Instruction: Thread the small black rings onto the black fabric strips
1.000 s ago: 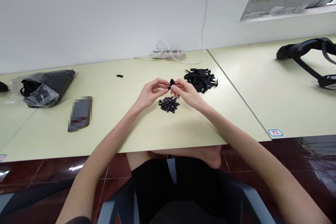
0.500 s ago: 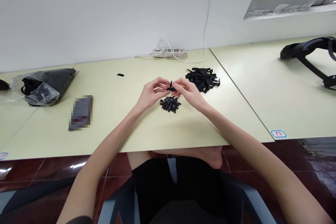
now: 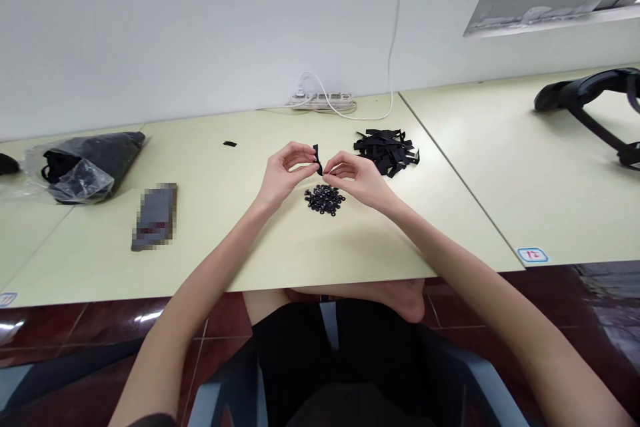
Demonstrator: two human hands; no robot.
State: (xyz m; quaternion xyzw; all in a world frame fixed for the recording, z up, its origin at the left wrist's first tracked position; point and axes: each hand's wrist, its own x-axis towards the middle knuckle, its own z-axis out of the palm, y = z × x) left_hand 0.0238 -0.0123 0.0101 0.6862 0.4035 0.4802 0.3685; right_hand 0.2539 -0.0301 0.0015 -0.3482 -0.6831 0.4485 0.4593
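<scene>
My left hand (image 3: 286, 173) pinches a short black fabric strip (image 3: 317, 152) between thumb and fingertips, with one end of it standing up above the fingers. Close by on its right, my right hand (image 3: 357, 177) is closed in a pinch at the strip's lower end; whether a small ring is also between those fingertips is too small to tell. Just below both hands lies a heap of small black rings (image 3: 325, 199) on the table. Behind my right hand is a loose pile of black fabric strips (image 3: 385, 150).
A single black piece (image 3: 230, 143) lies farther back on the table (image 3: 280, 260). At left are a blurred grey item (image 3: 155, 217) and a plastic bag with black contents (image 3: 95, 167). A power strip (image 3: 323, 101) sits by the wall; a black frame-like object (image 3: 590, 107) stands at right.
My hands have drawn slightly apart, the left one moving left and up. More of the strip now stands upright in my left fingers, and my right fingertips are lower on it.
</scene>
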